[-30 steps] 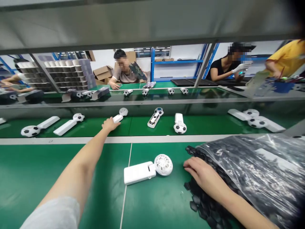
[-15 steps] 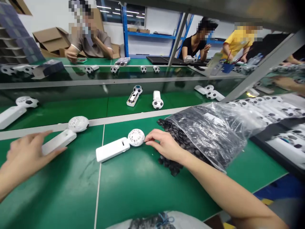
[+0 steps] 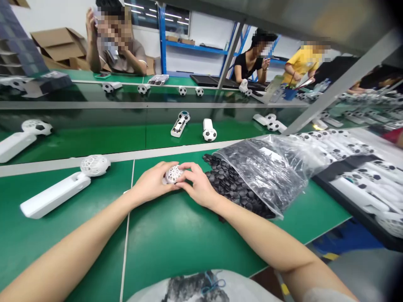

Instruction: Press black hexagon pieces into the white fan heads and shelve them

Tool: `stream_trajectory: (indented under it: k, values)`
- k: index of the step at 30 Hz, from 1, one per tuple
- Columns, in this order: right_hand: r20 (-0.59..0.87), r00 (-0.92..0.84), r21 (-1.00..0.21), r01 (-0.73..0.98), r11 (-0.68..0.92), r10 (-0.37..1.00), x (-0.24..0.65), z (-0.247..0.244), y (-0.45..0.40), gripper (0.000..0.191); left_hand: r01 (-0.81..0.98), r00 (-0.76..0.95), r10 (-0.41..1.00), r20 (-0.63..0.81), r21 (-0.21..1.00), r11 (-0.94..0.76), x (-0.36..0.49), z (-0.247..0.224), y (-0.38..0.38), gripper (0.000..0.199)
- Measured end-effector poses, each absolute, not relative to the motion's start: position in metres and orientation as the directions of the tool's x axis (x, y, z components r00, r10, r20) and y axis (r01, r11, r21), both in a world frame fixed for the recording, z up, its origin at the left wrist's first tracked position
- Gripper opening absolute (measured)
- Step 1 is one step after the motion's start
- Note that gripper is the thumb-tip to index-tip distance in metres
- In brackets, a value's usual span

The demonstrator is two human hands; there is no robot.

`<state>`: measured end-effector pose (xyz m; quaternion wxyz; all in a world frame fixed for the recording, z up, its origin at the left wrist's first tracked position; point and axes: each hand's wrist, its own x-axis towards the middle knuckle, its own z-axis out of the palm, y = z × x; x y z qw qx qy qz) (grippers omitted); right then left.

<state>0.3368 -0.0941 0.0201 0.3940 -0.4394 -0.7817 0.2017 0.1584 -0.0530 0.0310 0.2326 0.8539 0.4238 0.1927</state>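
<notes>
My left hand [image 3: 155,181] is wrapped round a white handheld fan with a football-patterned head [image 3: 174,174], and its handle is mostly hidden under the palm. From the other side, my right hand [image 3: 197,184] is pinched against the edge of that head; whatever sits between its fingertips is too small to make out. Openings between the white ribs show on the head. Just right of my right hand, small black pieces [image 3: 234,180] spill from a clear plastic bag [image 3: 267,167]. A second white fan [image 3: 56,195] lies on the green table to the left.
Beyond the table edge runs a green belt [image 3: 119,134] carrying several football-headed fans. A black tray [image 3: 352,195] of white fans stands at the right. A slanted grey post [image 3: 333,84] rises behind the bag. Several co-workers sit or stand across the line.
My left hand has left the fan on the left and moved right to grip the middle one. My right hand remains at that fan's head. A co-worker at the back left has raised a hand.
</notes>
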Motion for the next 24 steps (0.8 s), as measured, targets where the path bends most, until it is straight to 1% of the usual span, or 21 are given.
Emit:
stream_trajectory:
  k: [2,6,8,15,18,20,21,23,24]
  values:
    - [0.41,-0.28,-0.71,0.499,0.497,0.868,0.337,0.019,-0.093,0.006,0.622,0.571,0.81,0.135,0.572,-0.534,0.156,0.031,-0.055,0.063]
    - [0.3,-0.246,-0.805,0.453,0.383,0.922,0.34,0.018,-0.089,0.038,0.618,0.556,0.822,0.127,0.599,-0.51,0.158,0.034,-0.057,0.06]
    - [0.267,-0.265,-0.816,0.45,0.364,0.926,0.341,0.018,-0.086,0.045,0.618,0.544,0.831,0.119,0.613,-0.492,0.16,0.035,-0.057,0.059]
    - [0.295,-0.269,-0.797,0.461,0.391,0.917,0.336,0.018,-0.085,0.044,0.628,0.528,0.84,0.121,0.61,-0.483,0.161,0.034,-0.056,0.059]
    - [0.28,-0.292,-0.779,0.487,0.394,0.915,0.348,0.02,-0.082,0.04,0.67,0.526,0.844,0.105,0.559,-0.488,0.161,0.034,-0.058,0.058]
    - [0.256,-0.27,-0.711,0.598,0.37,0.928,0.367,0.025,-0.078,0.028,0.714,0.526,0.846,0.086,0.497,-0.494,0.161,0.033,-0.061,0.063]
    - [0.239,-0.23,-0.645,0.689,0.332,0.943,0.378,0.027,-0.076,0.02,0.732,0.529,0.845,0.075,0.464,-0.499,0.161,0.033,-0.062,0.064]
    - [0.18,-0.112,-0.456,0.871,0.184,0.977,0.399,0.033,-0.073,0.011,0.744,0.555,0.829,0.065,0.408,-0.53,0.162,0.032,-0.063,0.062]
    - [0.138,-0.071,-0.368,0.922,0.118,0.988,0.407,0.035,-0.072,0.009,0.737,0.579,0.813,0.067,0.385,-0.556,0.162,0.033,-0.063,0.059]
